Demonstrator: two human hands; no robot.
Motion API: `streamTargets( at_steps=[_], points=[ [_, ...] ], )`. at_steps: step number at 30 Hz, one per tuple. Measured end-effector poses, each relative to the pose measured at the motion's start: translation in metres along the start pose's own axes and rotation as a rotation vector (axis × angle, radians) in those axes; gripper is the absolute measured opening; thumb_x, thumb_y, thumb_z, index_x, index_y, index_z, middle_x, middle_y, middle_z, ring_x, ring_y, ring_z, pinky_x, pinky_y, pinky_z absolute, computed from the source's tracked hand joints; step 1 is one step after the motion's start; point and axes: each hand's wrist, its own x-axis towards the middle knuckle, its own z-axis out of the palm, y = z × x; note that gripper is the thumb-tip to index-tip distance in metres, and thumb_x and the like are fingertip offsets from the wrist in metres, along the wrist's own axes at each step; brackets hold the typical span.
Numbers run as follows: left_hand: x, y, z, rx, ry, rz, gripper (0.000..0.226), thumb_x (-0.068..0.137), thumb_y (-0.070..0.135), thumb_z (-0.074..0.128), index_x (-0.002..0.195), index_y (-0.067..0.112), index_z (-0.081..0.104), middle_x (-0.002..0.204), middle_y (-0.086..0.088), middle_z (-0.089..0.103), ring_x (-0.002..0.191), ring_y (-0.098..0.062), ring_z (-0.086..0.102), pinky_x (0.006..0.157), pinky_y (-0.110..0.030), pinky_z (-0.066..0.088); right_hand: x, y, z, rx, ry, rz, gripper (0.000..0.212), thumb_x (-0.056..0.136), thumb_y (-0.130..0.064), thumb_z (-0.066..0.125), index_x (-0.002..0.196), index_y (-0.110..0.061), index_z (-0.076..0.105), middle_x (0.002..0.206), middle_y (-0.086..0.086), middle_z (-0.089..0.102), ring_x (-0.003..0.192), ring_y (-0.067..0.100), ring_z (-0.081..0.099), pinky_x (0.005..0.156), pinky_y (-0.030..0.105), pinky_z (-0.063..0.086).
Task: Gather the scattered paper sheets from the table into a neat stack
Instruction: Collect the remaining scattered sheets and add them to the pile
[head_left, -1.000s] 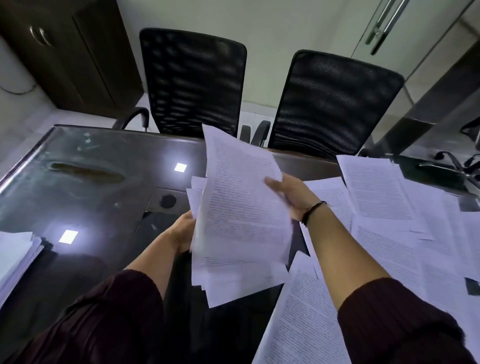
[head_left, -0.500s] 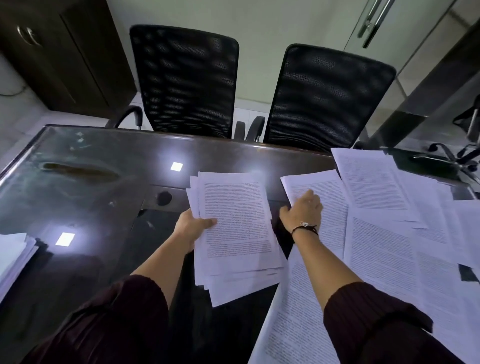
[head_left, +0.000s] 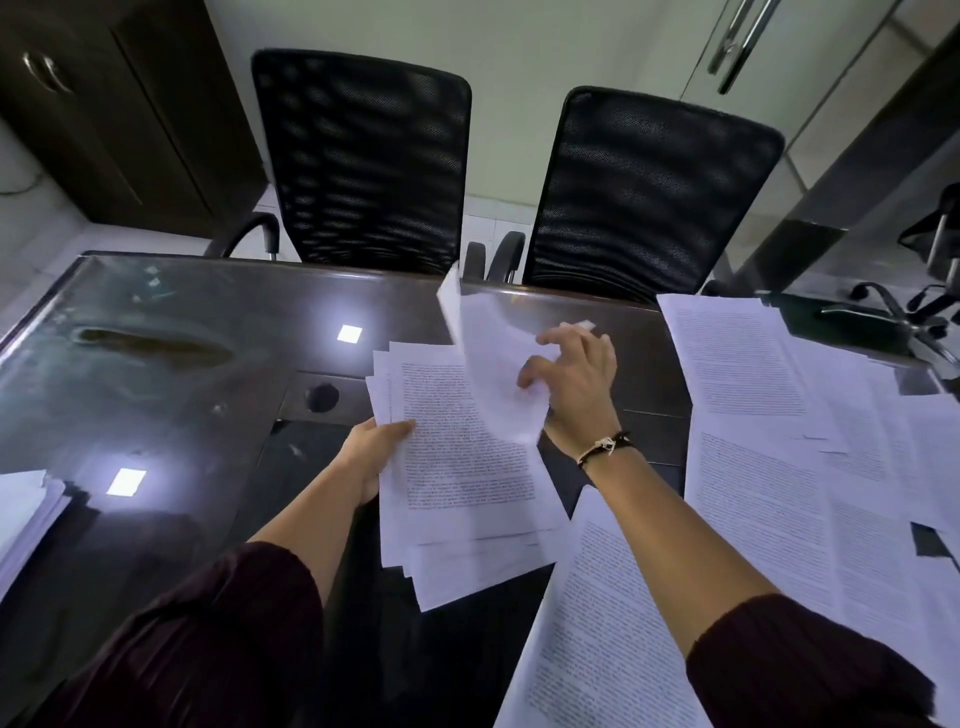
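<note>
Gathered stack of printed sheets (head_left: 462, 467) at centre frame, fanned and uneven, lower corners splayed toward the bottom. Held at its left edge by the left hand (head_left: 371, 460), thumb on top of the page, fingers curled underneath and mostly hidden. Just above and to the right, a single sheet (head_left: 493, 364) lifted and curling, blurred, its upper corner rising toward the top of the frame in front of the chairs, its lower part overlapping the stack's upper right corner. Gripped by the right hand (head_left: 576, 384), fingers (head_left: 558, 338) bent round the paper's edge, thumb pressed against it; a dark cord bracelet (head_left: 605, 447) on that wrist. Dark maroon sleeves (head_left: 208, 639) pushed up on both forearms, lower left and lower right.

Loose printed sheets (head_left: 769, 499) spread across the right half of the frame, overlapping one another, lying flat on the dark glossy surface (head_left: 156, 364); one long sheet (head_left: 597, 623) running from lower centre under the right forearm. A separate pile of paper (head_left: 23, 514) at the left edge, partly cut off. Two square light reflections on the glass, one above the stack, one at lower left, and a round dark grommet (head_left: 322, 397) just left of the stack.

Beyond the far edge, two black mesh chairs (head_left: 363, 166) side by side at upper centre. Dark wooden cabinet (head_left: 104, 114) in the upper left corner. Pale door with a metal handle (head_left: 737, 47) at upper right.
</note>
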Motion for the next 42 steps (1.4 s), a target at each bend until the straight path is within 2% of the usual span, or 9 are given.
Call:
streamTargets(
  at_steps=[4, 10, 15, 20, 23, 29, 34, 39, 42],
  points=[
    [0.005, 0.002, -0.003, -0.235, 0.037, -0.039, 0.049, 0.094, 0.056, 0.068, 0.123, 0.017, 0.075, 0.113, -0.009, 0.080, 0.104, -0.035, 0.076, 0.095, -0.053, 0.060, -0.001, -0.014, -0.006, 0.863, -0.173, 0.669, 0.055, 0.067, -0.004, 0.076, 0.116, -0.027, 0.065, 0.126, -0.018, 0.043, 0.125, 0.013, 0.037, 0.093, 0.021, 0.035],
    [-0.005, 0.002, 0.001, -0.035, -0.050, 0.030, 0.069, 0.074, 0.064, 0.085, 0.126, 0.021, 0.072, 0.124, -0.002, 0.076, 0.114, -0.025, 0.072, 0.100, -0.045, 0.055, -0.023, -0.001, 0.018, 1.127, -0.355, 0.895, 0.071, 0.070, -0.003, 0.080, 0.133, -0.025, 0.055, 0.134, 0.002, 0.054, 0.112, 0.013, 0.061, 0.103, 0.045, 0.052],
    [-0.014, -0.008, 0.011, 0.117, 0.050, 0.149, 0.032, 0.086, 0.009, 0.084, 0.114, 0.017, 0.072, 0.110, -0.001, 0.078, 0.093, -0.023, 0.076, 0.076, -0.037, 0.061, -0.058, 0.005, 0.013, 0.424, -0.375, 0.464, 0.044, 0.093, 0.003, 0.056, 0.136, -0.010, 0.061, 0.147, 0.018, 0.048, 0.139, 0.027, 0.048, 0.110, 0.029, 0.040],
    [-0.021, -0.018, 0.002, 0.202, 0.016, 0.088, 0.033, 0.083, 0.004, 0.086, 0.112, 0.015, 0.075, 0.112, -0.003, 0.078, 0.101, -0.029, 0.075, 0.098, -0.052, 0.059, -0.107, 0.049, -0.024, -0.039, -0.731, 0.539, 0.091, 0.089, -0.028, 0.076, 0.158, -0.007, 0.021, 0.159, 0.017, 0.032, 0.145, 0.039, 0.034, 0.118, 0.046, 0.035],
    [-0.030, -0.031, -0.009, 0.179, 0.039, 0.079, 0.030, 0.083, 0.001, 0.085, 0.108, 0.016, 0.075, 0.113, -0.004, 0.078, 0.104, -0.032, 0.074, 0.101, -0.055, 0.057, -0.127, 0.054, -0.030, -0.228, -0.929, 0.466, 0.101, 0.075, -0.043, 0.086, 0.148, -0.006, 0.028, 0.149, 0.017, 0.030, 0.140, 0.040, 0.032, 0.112, 0.046, 0.039],
    [-0.054, -0.051, -0.026, 0.264, 0.047, 0.092, 0.030, 0.089, -0.003, 0.078, 0.112, 0.015, 0.071, 0.119, -0.005, 0.074, 0.107, -0.031, 0.071, 0.101, -0.050, 0.056, -0.113, 0.060, -0.043, -0.196, -0.966, 0.361, 0.036, 0.081, -0.034, 0.082, 0.105, -0.025, 0.056, 0.125, 0.010, 0.054, 0.113, 0.033, 0.059, 0.095, 0.040, 0.051],
    [-0.069, -0.062, -0.044, 0.282, 0.042, 0.074, 0.031, 0.091, -0.002, 0.076, 0.118, 0.012, 0.070, 0.116, -0.003, 0.074, 0.100, -0.025, 0.071, 0.103, -0.052, 0.055, -0.120, 0.059, -0.039, -0.338, -0.993, 0.386, 0.108, 0.055, -0.060, 0.093, 0.136, -0.012, 0.040, 0.133, 0.014, 0.049, 0.125, 0.036, 0.051, 0.100, 0.049, 0.047],
    [-0.074, -0.068, -0.047, 0.244, 0.048, 0.069, 0.037, 0.091, -0.001, 0.077, 0.125, 0.009, 0.068, 0.120, -0.005, 0.074, 0.106, -0.029, 0.071, 0.103, -0.056, 0.054, -0.116, 0.061, -0.042, -0.261, -1.086, 0.281, 0.039, 0.078, -0.051, 0.081, 0.079, -0.021, 0.056, 0.088, 0.004, 0.062, 0.074, 0.020, 0.054, 0.069, 0.032, 0.047],
    [-0.075, -0.068, -0.046, 0.243, 0.052, 0.066, 0.037, 0.091, -0.001, 0.076, 0.125, 0.009, 0.068, 0.119, -0.005, 0.073, 0.105, -0.029, 0.070, 0.102, -0.055, 0.054, -0.107, 0.066, -0.058, -0.159, -0.997, 0.283, 0.028, 0.085, -0.034, 0.072, 0.079, -0.024, 0.046, 0.089, 0.004, 0.057, 0.077, 0.023, 0.052, 0.064, 0.034, 0.037]
  ],
)
